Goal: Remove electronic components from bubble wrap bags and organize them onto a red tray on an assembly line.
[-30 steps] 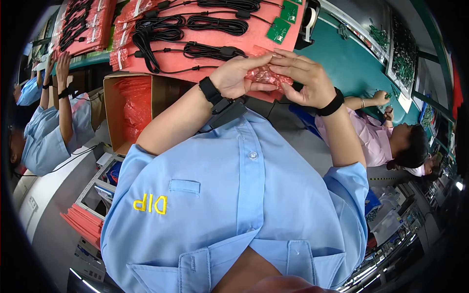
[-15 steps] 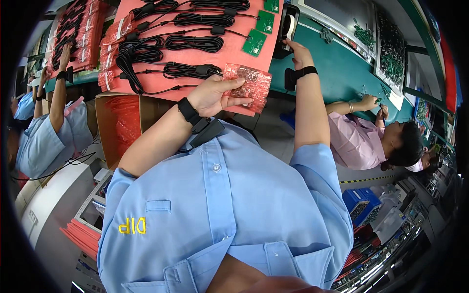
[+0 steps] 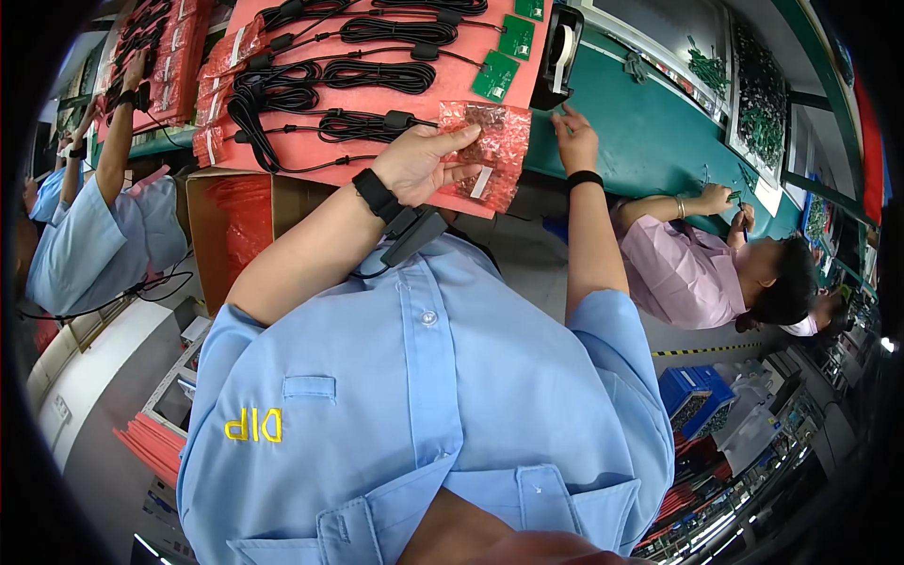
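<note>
My left hand (image 3: 411,168) is closed on a red bubble-wrap bag (image 3: 513,141) at the near edge of the pink-topped work surface. Its thumb lies over the bag, and a white strip (image 3: 481,182) shows near the fingertips. Something darker lies inside the bag but is blurred by the wrap. My right hand (image 3: 576,141) is just below a black tape dispenser (image 3: 557,61) with a white roll. Its fingertips look slightly apart, and no object is visible between them. A coiled black cable (image 3: 358,125) lies beside my left hand.
More coiled cables (image 3: 379,75) and green circuit boards (image 3: 494,75) lie on the pink sheet (image 3: 450,61). A cardboard box (image 3: 205,221) of red bags stands below. Co-workers sit at left, in a blue sleeve (image 3: 89,202), and at right, in a pink shirt (image 3: 678,264).
My right hand has drawn back from the dispenser towards me. The bag in my left hand has turned a little, and a white strip now shows on it.
</note>
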The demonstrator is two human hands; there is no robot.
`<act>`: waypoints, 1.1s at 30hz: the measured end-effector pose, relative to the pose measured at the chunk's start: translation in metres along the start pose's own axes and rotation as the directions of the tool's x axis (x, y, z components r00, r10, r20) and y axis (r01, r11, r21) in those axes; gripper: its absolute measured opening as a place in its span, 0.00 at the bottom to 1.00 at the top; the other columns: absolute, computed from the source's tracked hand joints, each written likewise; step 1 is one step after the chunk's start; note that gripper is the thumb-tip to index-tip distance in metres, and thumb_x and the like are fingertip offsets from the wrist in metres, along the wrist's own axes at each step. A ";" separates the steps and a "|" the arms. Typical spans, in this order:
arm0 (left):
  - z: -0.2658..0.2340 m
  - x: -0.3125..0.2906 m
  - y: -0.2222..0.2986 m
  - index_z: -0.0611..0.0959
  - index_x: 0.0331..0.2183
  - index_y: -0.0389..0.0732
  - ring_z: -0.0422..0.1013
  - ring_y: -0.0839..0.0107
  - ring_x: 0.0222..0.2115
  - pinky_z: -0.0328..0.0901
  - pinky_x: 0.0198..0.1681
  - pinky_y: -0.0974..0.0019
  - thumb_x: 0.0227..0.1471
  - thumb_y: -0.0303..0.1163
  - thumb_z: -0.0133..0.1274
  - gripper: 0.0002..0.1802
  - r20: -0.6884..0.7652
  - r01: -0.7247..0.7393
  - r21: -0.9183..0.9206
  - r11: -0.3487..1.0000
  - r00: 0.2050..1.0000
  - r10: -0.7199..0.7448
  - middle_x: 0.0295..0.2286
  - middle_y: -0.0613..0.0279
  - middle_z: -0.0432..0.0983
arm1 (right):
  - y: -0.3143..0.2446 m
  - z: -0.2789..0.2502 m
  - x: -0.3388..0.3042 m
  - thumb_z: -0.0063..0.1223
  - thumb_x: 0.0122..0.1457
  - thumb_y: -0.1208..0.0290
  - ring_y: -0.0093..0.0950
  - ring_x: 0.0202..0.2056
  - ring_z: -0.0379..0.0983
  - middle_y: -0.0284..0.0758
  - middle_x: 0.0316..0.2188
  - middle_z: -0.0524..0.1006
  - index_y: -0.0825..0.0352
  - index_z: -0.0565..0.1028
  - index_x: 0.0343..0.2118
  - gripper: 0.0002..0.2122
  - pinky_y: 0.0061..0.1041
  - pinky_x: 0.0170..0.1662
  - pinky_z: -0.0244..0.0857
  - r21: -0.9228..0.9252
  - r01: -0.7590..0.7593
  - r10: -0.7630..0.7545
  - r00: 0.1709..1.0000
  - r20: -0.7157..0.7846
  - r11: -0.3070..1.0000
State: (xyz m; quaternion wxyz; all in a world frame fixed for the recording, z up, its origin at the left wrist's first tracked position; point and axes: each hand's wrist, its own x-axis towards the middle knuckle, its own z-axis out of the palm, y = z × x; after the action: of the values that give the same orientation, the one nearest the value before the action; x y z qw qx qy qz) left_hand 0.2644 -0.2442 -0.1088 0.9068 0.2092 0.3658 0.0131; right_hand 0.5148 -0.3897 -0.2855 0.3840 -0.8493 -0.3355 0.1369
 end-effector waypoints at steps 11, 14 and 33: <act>0.001 0.017 -0.023 0.75 0.40 0.36 0.72 0.69 0.37 0.71 0.42 0.65 0.54 0.24 0.49 0.10 -0.103 -0.267 0.038 0.963 0.957 0.270 0.37 0.60 0.74 | -0.210 -0.047 -0.078 0.49 0.58 0.73 0.17 0.27 0.69 0.29 0.25 0.74 0.71 0.65 0.53 0.19 0.17 0.31 0.64 0.613 -0.177 0.050 0.975 0.218 0.770; 0.002 0.011 -0.023 0.75 0.40 0.36 0.72 0.68 0.37 0.71 0.42 0.64 0.54 0.22 0.47 0.10 -0.092 -0.295 0.045 0.954 0.950 0.298 0.37 0.59 0.74 | -0.217 -0.037 -0.073 0.52 0.56 0.74 0.21 0.26 0.70 0.31 0.25 0.75 0.70 0.59 0.57 0.25 0.20 0.28 0.65 0.398 -0.192 0.076 0.954 0.289 0.897; -0.016 -0.009 -0.020 0.77 0.36 0.31 0.74 0.66 0.32 0.72 0.37 0.65 0.53 0.23 0.46 0.09 -0.037 -0.142 0.036 0.989 0.989 0.143 0.33 0.54 0.76 | -0.217 -0.060 -0.063 0.61 0.45 0.59 0.38 0.54 0.58 0.39 0.51 0.66 0.53 0.64 0.56 0.32 0.41 0.56 0.51 -0.392 0.690 -0.549 0.723 0.419 0.609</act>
State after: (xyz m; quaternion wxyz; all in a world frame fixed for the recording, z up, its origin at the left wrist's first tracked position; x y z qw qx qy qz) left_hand 0.2450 -0.2581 -0.1208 0.8926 0.2497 0.3678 0.0758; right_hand 0.3968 -0.3616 -0.0857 0.1144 -0.7233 -0.6809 0.0063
